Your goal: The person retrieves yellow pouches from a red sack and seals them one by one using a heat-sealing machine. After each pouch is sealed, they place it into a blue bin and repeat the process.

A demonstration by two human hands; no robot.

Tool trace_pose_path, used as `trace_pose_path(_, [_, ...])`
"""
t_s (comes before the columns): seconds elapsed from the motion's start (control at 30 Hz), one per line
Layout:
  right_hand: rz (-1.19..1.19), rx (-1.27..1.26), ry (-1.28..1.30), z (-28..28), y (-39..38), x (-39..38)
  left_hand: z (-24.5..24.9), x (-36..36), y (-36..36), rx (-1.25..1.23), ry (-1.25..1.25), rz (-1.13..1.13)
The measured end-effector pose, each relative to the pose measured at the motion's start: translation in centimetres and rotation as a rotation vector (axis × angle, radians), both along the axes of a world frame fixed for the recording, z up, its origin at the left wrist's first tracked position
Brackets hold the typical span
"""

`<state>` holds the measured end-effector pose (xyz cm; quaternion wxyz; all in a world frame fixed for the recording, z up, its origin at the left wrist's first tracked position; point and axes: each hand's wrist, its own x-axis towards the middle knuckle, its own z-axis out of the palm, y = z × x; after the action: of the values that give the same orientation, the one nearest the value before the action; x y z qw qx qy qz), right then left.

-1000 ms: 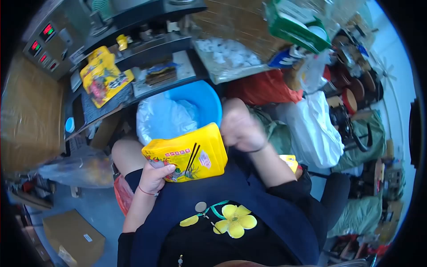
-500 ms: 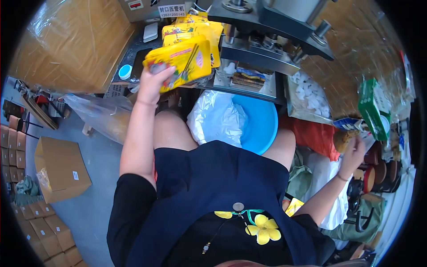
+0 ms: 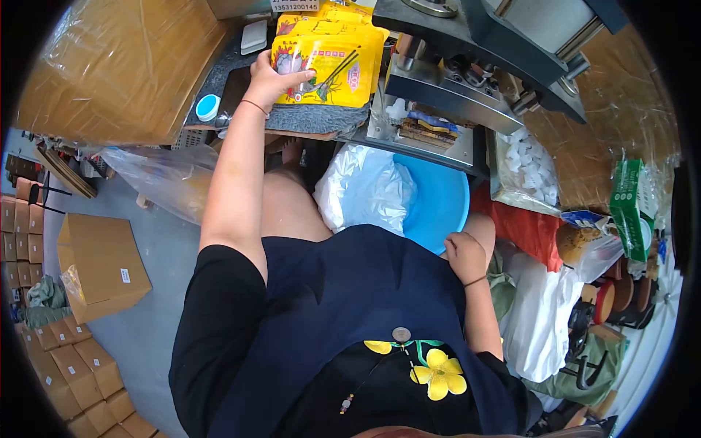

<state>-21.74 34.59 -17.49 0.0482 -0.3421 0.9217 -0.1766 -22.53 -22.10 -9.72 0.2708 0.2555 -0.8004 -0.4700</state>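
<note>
My left hand [image 3: 272, 79] grips the left edge of a yellow pouch [image 3: 332, 73] printed with chopsticks, thumb across its front. More yellow pouches [image 3: 334, 28] are stacked behind it on the grey cloth-covered bench top [image 3: 310, 119]. Over by my thigh, my right hand [image 3: 467, 259] is closed beside the rim of the blue basin [image 3: 444, 197]; whether its curled fingers contain anything is hidden. A white plastic bag [image 3: 361, 186] fills the basin's left part.
A metal press [image 3: 453, 91] stands right of the pouches, with a tray of small white pieces [image 3: 529, 168] beside it. A round blue-lidded tub [image 3: 207, 107] sits left of my forearm. A green box [image 3: 628, 204] and white bags [image 3: 537, 314] are at right; an open carton [image 3: 102, 266] stands on the floor.
My left hand has brought the lifted pouch up and back against the stack on the bench. My right hand has moved from the far right, near the green box, to the basin rim.
</note>
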Motion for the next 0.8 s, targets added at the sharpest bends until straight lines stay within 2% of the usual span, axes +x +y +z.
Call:
trace_pose_path(0.13, [-0.034, -0.063, -0.006, -1.5, -0.2, 0.2, -0.9, 1.8, 0.2, -0.077, 0.072, -0.014])
trace_pose_path(0.23, [-0.011, -0.051, 0.007, -1.7, -0.1, 0.4, 0.7, 5.5, 4.1, -0.553, 0.177, 0.182])
trace_pose_path(0.27, [-0.006, -0.052, 0.009, -1.9, -0.1, 0.3, 1.1, 7.1, 5.8, -0.711, 0.320, 0.215])
trace_pose_path(0.3, [-0.002, -0.053, 0.011, -2.2, 0.1, 0.5, 1.4, 9.1, 8.3, -0.708, 0.428, 0.238])
trace_pose_path(0.33, [0.005, -0.056, 0.014, -2.5, 0.2, 0.7, 0.7, 11.3, 10.4, -0.721, 0.372, 0.269])
trace_pose_path(0.37, [0.015, -0.062, 0.005, -2.7, 0.2, 0.9, -1.0, 13.3, 12.2, -0.587, 0.251, 0.171])
trace_pose_path(0.4, [0.030, -0.072, 0.000, -2.9, 0.1, 1.2, -4.2, 14.0, 14.5, -0.445, 0.181, 0.196])
trace_pose_path(0.43, [0.047, -0.084, -0.004, -3.1, -0.1, 1.4, -9.5, 15.0, 15.0, -0.547, -0.162, 0.088])
trace_pose_path(0.47, [0.074, -0.077, -0.011, -3.3, -0.3, 1.5, -15.1, 15.5, 15.5, -0.492, -0.368, -0.006])
trace_pose_path(0.5, [0.100, -0.082, -0.024, -3.5, -0.5, 1.5, -19.9, 16.0, 16.3, -0.218, -0.550, -0.033])
trace_pose_path(0.57, [0.143, -0.085, -0.050, -4.0, -1.0, 1.5, -18.7, 16.4, 19.4, -0.339, -0.617, 0.024])
trace_pose_path(0.67, [0.189, -0.077, -0.075, -3.8, -2.0, 1.7, -16.8, 16.0, 20.4, -0.221, -0.509, 0.076])
trace_pose_path(0.77, [0.230, -0.074, -0.070, -3.6, -3.1, 1.9, -17.0, 16.6, 19.0, -0.226, -0.501, 0.016])
trace_pose_path(0.8, [0.240, -0.072, -0.068, -3.4, -3.6, 2.1, -17.0, 16.7, 19.2, -0.226, -0.488, 0.068])
